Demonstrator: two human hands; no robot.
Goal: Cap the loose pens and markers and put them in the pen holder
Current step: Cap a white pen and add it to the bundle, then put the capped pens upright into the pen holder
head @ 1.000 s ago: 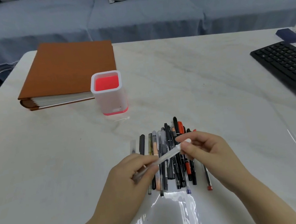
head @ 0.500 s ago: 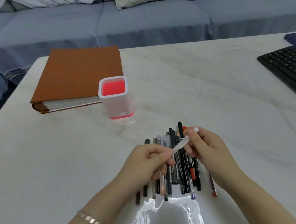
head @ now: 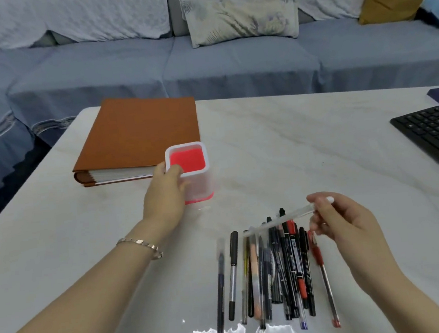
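Our left hand (head: 165,195) grips the holder (head: 201,187) and our right hand (head: 344,224) pinches the pen (head: 280,221) by one end, so its free tip may swing and miss.

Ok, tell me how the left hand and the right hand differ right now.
The left hand grips the holder at its near left corner; the right hand pinches a white pen. The left hand reaches farther out, beside the book; the right hand hovers over the pen pile. The left wrist wears a bracelet; the right wrist shows none. Both hold something.
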